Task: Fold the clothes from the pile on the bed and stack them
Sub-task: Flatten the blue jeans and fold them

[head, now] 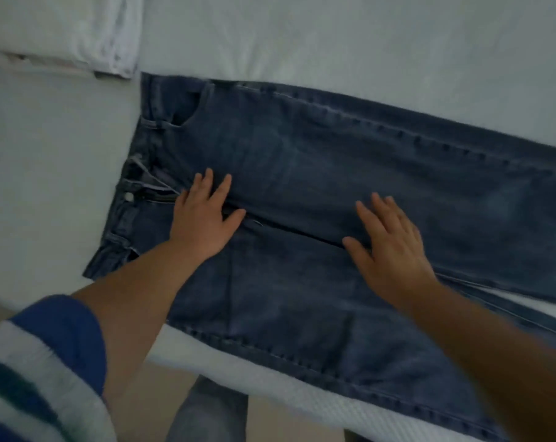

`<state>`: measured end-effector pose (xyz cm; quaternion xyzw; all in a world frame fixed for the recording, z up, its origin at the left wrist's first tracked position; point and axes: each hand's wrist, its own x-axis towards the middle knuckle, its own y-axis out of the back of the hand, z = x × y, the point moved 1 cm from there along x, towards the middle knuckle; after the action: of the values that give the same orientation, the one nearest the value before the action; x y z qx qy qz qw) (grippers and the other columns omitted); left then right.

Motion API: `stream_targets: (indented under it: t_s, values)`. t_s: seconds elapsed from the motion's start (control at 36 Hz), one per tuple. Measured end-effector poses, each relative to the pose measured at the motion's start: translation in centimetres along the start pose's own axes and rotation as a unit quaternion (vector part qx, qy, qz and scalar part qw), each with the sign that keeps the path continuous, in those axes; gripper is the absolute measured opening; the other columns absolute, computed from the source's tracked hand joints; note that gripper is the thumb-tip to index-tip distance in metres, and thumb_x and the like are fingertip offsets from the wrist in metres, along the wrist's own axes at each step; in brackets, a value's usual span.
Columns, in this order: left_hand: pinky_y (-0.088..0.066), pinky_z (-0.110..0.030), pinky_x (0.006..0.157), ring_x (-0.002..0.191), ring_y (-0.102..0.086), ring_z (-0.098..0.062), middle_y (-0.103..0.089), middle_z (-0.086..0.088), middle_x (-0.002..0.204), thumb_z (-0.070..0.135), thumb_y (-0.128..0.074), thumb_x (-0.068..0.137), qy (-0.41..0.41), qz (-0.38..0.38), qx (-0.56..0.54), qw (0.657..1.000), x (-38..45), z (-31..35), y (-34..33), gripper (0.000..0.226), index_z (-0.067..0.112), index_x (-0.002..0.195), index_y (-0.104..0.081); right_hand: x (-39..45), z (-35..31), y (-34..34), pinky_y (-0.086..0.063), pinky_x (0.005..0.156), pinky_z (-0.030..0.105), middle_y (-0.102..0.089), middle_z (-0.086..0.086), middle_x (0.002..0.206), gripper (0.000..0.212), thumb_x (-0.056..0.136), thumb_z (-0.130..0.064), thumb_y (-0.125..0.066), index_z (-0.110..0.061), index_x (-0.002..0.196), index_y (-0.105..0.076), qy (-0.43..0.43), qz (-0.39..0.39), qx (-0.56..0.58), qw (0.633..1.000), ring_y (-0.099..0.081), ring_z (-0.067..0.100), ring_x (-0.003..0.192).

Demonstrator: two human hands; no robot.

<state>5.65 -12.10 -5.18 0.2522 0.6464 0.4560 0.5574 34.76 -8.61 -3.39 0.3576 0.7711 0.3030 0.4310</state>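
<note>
A pair of dark blue jeans [318,161] lies spread flat on the white bed [366,43], waistband to the left, both legs running off to the right. My left hand [203,215] lies flat with straight fingers on the crotch area, just right of the fly and button. My right hand [391,247] presses flat on the seam between the two legs, farther right. Neither hand grips the cloth.
Folded white cloth [79,30] sits at the bed's top left corner. The mattress edge [270,387] runs along the bottom, with the near jean leg close to it. My own grey-trousered leg [206,409] and the floor show below.
</note>
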Motion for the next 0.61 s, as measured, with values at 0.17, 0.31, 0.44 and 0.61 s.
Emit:
stream_targets:
  t_s: [0.17, 0.31, 0.44, 0.61]
  values:
    - [-0.003, -0.041, 0.114, 0.143, -0.014, -0.017, -0.018, 0.0, 0.156, 0.05, -0.044, 0.091, -0.089, 0.044, -0.086, 0.991, 1.9, -3.8, 0.1, 0.062, 0.029, 0.146, -0.027, 4.3, -3.3, -1.3, -0.011, 0.112, 0.042, -0.019, 0.008, 0.155, 0.063, 0.092, -0.044, -0.048, -0.019, 0.147, -0.028, -0.162, 0.019, -0.07, 0.984, -0.013, 0.027, 0.141]
    - [-0.038, -0.041, 0.1, 0.116, -0.05, -0.029, -0.056, -0.013, 0.123, 0.019, -0.064, 0.082, -0.047, 0.165, -0.251, 0.953, 3.1, -8.0, 3.5, 0.038, 0.01, 0.119, -0.063, 6.3, -9.1, -1.3, -0.015, 0.11, 0.046, -0.029, 0.013, 0.148, 0.059, 0.09, -0.036, -0.056, -0.01, 0.14, -0.039, -0.18, 0.059, -0.056, 0.98, -0.02, 0.031, 0.136]
    - [-0.036, -0.04, 0.099, 0.115, -0.046, -0.028, -0.05, -0.011, 0.124, 0.03, -0.061, 0.083, 0.057, 0.144, -0.288, 0.945, 5.8, -12.7, 5.0, 0.048, 0.016, 0.128, -0.052, 10.7, -16.8, -2.2, -0.021, 0.11, 0.041, -0.037, 0.014, 0.14, 0.055, 0.09, -0.032, -0.056, -0.011, 0.139, -0.039, -0.084, 0.046, -0.023, 0.995, -0.027, 0.033, 0.131]
    - [-0.041, -0.027, 0.077, 0.1, -0.051, -0.02, -0.049, -0.006, 0.117, 0.04, -0.069, 0.077, 0.106, 0.087, -0.352, 0.926, 8.4, -14.2, 5.3, 0.057, 0.015, 0.123, -0.046, 16.5, -24.6, -4.0, -0.026, 0.106, 0.042, -0.035, 0.009, 0.145, 0.056, 0.089, -0.023, -0.055, -0.016, 0.142, -0.038, 0.107, 0.048, -0.093, 0.989, -0.03, 0.031, 0.13]
